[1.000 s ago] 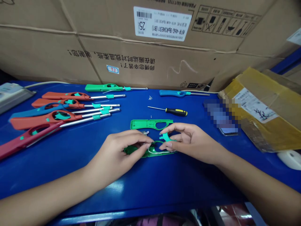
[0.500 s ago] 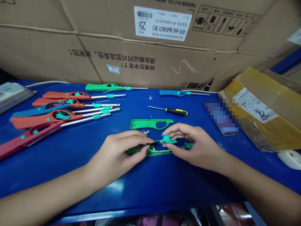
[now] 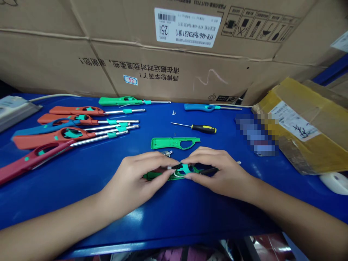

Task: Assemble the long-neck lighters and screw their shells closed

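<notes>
Cardboard (image 3: 81, 47) backs blue tabletop (image 3: 174, 214); left grip (image 3: 141, 174) pinches, apparently, a black part (image 3: 177, 167), right grip (image 3: 224, 170) a teal piece (image 3: 185, 168).

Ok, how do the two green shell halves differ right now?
The far half lies in plain view; the near half is partly covered by the left hand and right hand. The far half shows no wire; the near half has a white wire over it. Both are green, running lengthwise left to right.
</notes>
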The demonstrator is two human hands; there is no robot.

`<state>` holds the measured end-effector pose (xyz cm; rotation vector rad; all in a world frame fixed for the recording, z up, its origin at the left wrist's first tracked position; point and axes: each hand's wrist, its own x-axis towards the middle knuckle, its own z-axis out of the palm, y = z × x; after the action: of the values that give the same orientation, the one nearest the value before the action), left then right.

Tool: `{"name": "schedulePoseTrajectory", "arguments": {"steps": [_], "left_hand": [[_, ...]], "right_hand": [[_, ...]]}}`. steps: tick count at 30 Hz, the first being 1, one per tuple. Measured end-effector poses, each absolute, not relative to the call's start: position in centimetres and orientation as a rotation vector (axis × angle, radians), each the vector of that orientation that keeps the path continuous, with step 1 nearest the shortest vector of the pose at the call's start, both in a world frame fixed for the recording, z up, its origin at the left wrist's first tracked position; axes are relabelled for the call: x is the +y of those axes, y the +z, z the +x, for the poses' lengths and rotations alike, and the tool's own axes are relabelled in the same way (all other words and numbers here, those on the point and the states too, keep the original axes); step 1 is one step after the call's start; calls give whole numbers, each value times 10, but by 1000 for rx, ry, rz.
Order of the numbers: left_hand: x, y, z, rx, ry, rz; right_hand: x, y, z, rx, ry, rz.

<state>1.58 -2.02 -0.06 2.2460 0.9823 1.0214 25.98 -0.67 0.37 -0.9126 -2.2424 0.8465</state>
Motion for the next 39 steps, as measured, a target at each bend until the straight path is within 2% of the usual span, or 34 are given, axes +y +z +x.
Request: {"name": "schedulePoseTrajectory", "arguments": {"steps": [6, 15, 26, 31, 39], "left_hand": [[-21, -1, 19, 1006, 1022, 1948], [-21, 2, 22, 1027, 1038, 1954], [-24, 3, 23, 1071, 1118, 1949], [-27, 5, 22, 1086, 1122, 1956], [-19, -3, 17, 1094, 1054, 2152]], "right_hand": [[-9, -1, 257, -2256, 736, -863], [-11, -1, 255, -2326, 594, -881], [-19, -5, 251, -2175, 644, -845], [-22, -2, 251, -2102, 734, -1008], [-17, -6, 250, -2154, 678, -960]]}}
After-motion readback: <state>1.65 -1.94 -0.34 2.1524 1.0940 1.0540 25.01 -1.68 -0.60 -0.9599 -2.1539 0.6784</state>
